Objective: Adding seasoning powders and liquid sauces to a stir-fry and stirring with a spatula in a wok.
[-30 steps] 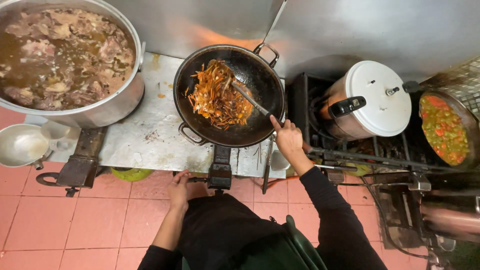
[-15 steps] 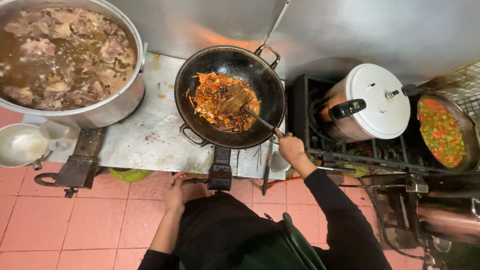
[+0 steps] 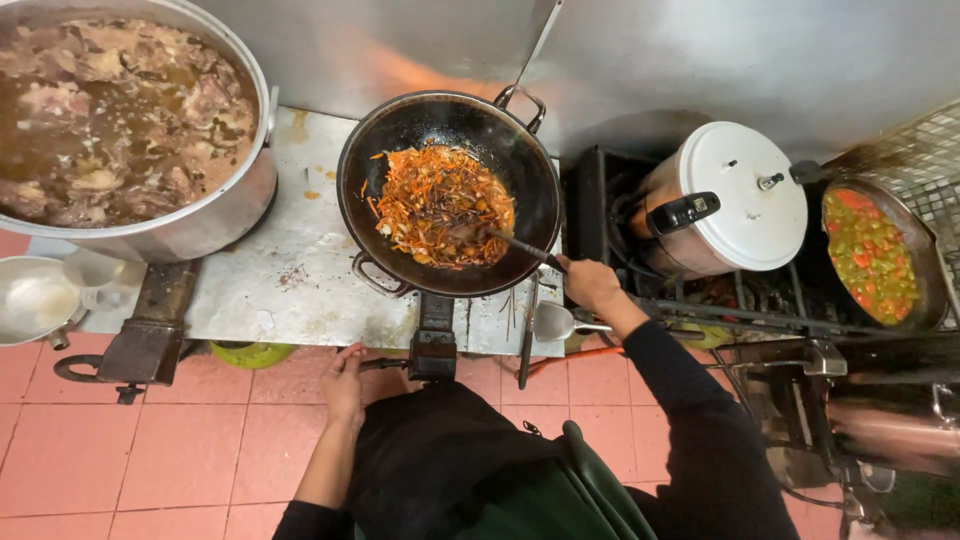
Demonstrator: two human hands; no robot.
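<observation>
Head view: my right hand [image 3: 590,285], closed around the spatula [image 3: 515,248], stirs noodles [image 3: 440,205] in the wok [image 3: 370,165]. My left hand [image 3: 345,385], at 7 o'clock, curls on the burner lever [image 3: 385,364]. Next, I judge, scrape under and turn.

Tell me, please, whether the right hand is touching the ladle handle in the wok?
Touching. The head view shows the right hand closed around the end of the ladle handle, which runs into the food in the wok.

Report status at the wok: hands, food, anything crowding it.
Right hand grips spatula in shredded vegetables. Left hand at burner knob below black wok. Stockpot left, pressure cooker right, both apart.
</observation>
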